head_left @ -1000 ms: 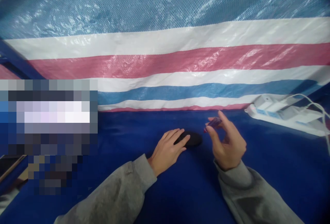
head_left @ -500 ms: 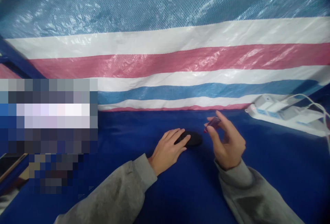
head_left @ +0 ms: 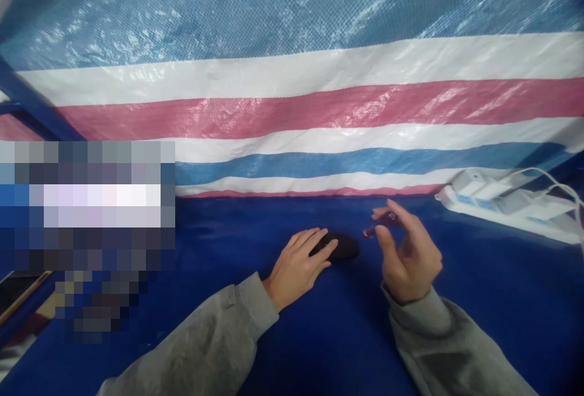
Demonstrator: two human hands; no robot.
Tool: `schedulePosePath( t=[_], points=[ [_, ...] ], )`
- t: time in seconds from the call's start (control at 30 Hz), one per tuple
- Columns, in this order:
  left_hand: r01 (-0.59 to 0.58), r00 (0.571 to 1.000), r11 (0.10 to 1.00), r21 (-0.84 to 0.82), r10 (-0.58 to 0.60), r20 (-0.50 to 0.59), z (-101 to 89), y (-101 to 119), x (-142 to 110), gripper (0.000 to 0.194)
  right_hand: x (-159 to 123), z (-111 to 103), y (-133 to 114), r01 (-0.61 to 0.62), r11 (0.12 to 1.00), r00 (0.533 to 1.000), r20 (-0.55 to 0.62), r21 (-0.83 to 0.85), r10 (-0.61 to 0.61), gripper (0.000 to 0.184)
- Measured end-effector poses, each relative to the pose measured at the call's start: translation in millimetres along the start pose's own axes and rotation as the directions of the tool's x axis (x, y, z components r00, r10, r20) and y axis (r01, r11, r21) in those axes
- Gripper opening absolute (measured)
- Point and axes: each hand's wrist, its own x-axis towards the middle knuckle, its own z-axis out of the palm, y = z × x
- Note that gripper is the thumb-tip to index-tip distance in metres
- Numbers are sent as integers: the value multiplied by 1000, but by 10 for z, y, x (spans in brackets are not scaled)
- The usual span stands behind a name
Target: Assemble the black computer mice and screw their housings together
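My left hand (head_left: 298, 262) lies over the left end of a black computer mouse (head_left: 344, 247), a low rounded shape on the blue tabletop. Its fingers rest on and around the mouse, covering that end. To the right, my right hand (head_left: 408, 250) is raised above the table. Between thumb and fingers it pinches a small, shiny purple-red piece (head_left: 368, 233), partly hidden by the fingers; its exact kind I cannot make out. This piece is apart from the mouse.
A white power strip (head_left: 506, 216) with plugged-in adapters and white cables lies at the back right. Striped plastic sheeting (head_left: 292, 119) hangs behind the blue tabletop (head_left: 319, 341). A pixelated area covers the left side, with a dark, flat item (head_left: 20, 292) below it.
My right hand has shifted slightly right and down, and the purple-red piece has turned in its fingers. My left hand stays on the mouse.
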Motion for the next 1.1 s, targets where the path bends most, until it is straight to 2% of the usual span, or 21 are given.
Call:
schedulePosePath(
  t=[0.07, 0.23, 0.33, 0.4, 0.53, 0.73, 0.83, 0.97, 1.1],
  points=[
    [-4, 1000, 1000, 2, 4, -2, 2, -2, 2, 38, -2, 7, 0, 8, 1000, 999, 31, 23, -8, 49],
    [3, 1000, 1000, 1, -3, -1, -9, 12, 10, 38, -30, 22, 4, 14, 1000, 996, -86, -15, -16, 51],
    [5, 1000, 1000, 3, -5, -3, -13, 20, 3, 38, -59, 28, 28, 4, 999, 1000, -23, 54, -3, 52],
    [12, 1000, 1000, 13, -12, 3, -10, 6, 7, 38, -54, 54, 66, 13, 999, 1000, -7, 40, -13, 50],
    [25, 999, 998, 51, -26, 18, 13, -96, 96, 38, 63, 206, 204, 68, 996, 994, -85, -49, -72, 42],
    [31, 1000, 998, 61, -31, 4, 67, -326, 327, 37, 316, 554, 406, 129, 989, 991, -26, -66, -131, 28],
    [46, 999, 997, 54, -45, -19, 86, -385, 349, 36, 300, 686, 470, 80, 995, 993, -85, -51, -84, 27],
    [56, 998, 997, 44, -55, -17, 94, -396, 307, 38, 184, 757, 522, -79, 996, 981, -176, 40, 85, 38],
    [69, 997, 997, 36, -68, -20, 85, -395, 287, 40, 204, 701, 485, -103, 990, 987, -115, 100, 115, 33]
  ],
)
